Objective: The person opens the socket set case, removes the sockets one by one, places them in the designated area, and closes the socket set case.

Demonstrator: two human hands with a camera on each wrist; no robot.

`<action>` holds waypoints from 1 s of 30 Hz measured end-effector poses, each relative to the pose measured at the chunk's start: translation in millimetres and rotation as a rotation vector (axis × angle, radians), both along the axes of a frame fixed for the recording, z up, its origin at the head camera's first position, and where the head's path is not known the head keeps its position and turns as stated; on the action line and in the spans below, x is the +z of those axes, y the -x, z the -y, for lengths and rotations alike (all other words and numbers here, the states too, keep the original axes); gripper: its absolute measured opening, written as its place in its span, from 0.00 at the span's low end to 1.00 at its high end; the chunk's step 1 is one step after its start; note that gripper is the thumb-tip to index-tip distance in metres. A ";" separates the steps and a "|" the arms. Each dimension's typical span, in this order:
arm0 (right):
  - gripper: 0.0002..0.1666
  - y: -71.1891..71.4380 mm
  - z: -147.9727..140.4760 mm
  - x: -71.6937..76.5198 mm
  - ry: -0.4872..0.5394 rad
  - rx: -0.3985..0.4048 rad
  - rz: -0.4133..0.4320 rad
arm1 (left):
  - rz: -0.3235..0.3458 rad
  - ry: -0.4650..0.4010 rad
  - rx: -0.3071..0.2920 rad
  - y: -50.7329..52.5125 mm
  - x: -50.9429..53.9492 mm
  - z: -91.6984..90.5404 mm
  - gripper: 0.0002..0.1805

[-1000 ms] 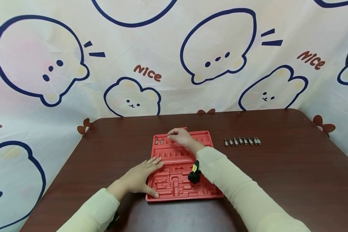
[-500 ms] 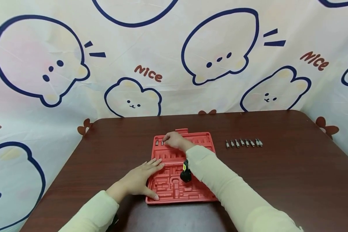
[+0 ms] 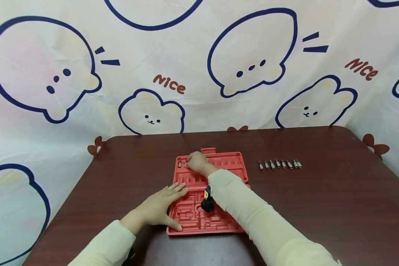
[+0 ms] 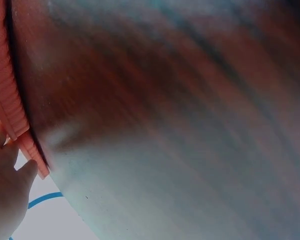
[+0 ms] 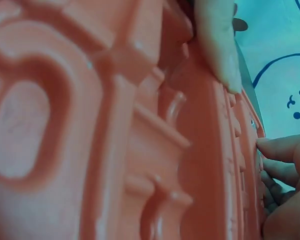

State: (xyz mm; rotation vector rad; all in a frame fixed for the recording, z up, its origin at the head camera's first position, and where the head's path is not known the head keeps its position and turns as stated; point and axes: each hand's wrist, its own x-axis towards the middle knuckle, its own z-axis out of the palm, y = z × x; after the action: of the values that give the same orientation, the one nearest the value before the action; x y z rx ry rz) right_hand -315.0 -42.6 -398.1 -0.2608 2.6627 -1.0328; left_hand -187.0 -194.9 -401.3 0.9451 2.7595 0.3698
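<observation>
A red plastic tool case (image 3: 216, 221) lies spread flat on the table, its trays moulded with slots. My left hand (image 3: 159, 205) rests on the case's left edge, fingers spread and thumb at the front corner; in the left wrist view that hand (image 4: 7, 190) meets the red rim. The fingertips of my right hand (image 3: 199, 162) are at a small metal bit (image 3: 186, 163) in the upper tray; whether they pinch or press it is hidden. To its left sits another metal bit (image 3: 180, 163). In the right wrist view, bent fingers (image 5: 285, 150) touch the slotted tray.
Several metal bits (image 3: 278, 164) stand in a row on the dark brown table (image 3: 319, 199), right of the case. A black wrist camera (image 3: 207, 201) hangs over the lower tray. Behind the table hangs a cartoon-printed cloth (image 3: 199, 66).
My right hand has moved left and slightly down, to the second bit in the upper tray. The left hand stays on the case edge.
</observation>
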 end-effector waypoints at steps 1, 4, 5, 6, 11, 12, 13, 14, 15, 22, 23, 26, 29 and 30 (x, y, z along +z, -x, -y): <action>0.11 1.1 0.1 -0.5 0.049 -0.009 0.020 | -0.003 0.002 0.000 0.0 0.1 0.3 0.56; 0.10 6.8 0.6 -4.2 0.178 -0.037 0.075 | -0.012 0.001 0.002 0.0 0.9 0.8 0.56; 0.09 10.1 0.2 -7.8 0.223 -0.030 0.072 | -0.012 -0.002 0.004 0.1 1.2 0.8 0.56; 0.09 11.7 0.2 -9.0 0.254 -0.034 0.082 | -0.012 -0.004 0.004 0.1 1.6 0.9 0.56; 0.09 10.4 -0.3 -9.5 0.335 -0.042 0.087 | -0.009 -0.011 0.008 -0.3 2.6 1.4 0.56; 0.09 7.5 0.3 -6.9 0.338 -0.057 0.094 | -0.009 -0.011 0.007 -0.5 2.6 1.5 0.56; 0.09 5.7 0.3 -6.4 0.354 -0.061 0.090 | -0.008 -0.011 0.007 -0.7 2.5 1.6 0.56; 0.09 4.3 0.0 -6.3 0.365 -0.063 0.081 | -0.005 -0.013 0.006 -0.8 2.4 1.6 0.56; 0.08 3.0 -0.1 -6.2 0.371 -0.067 0.076 | -0.003 -0.015 0.006 -1.0 2.3 1.6 0.56; 0.08 0.2 -2.0 -8.2 0.360 -0.103 0.052 | 0.009 -0.027 0.004 -1.6 2.5 0.0 0.56; 0.08 0.0 -2.1 -8.2 0.357 -0.105 0.052 | 0.010 -0.029 0.002 -1.6 2.7 -0.3 0.56; 0.09 -0.1 -1.9 -8.3 0.339 -0.103 0.039 | 0.012 -0.026 0.002 -1.6 2.8 -0.9 0.56; 0.07 0.2 -1.6 -7.5 0.308 -0.089 0.018 | 0.020 -0.019 0.008 -1.4 3.8 -1.5 0.56; 0.07 0.5 -1.6 -7.2 0.301 -0.087 0.010 | 0.021 -0.017 0.010 -1.3 4.1 -1.8 0.55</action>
State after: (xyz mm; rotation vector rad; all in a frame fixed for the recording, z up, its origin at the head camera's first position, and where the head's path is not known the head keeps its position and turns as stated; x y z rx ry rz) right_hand -315.5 -41.0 -405.3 -0.1994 2.5217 -1.4588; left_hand -185.7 -193.1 -397.2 0.9269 2.7475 0.4026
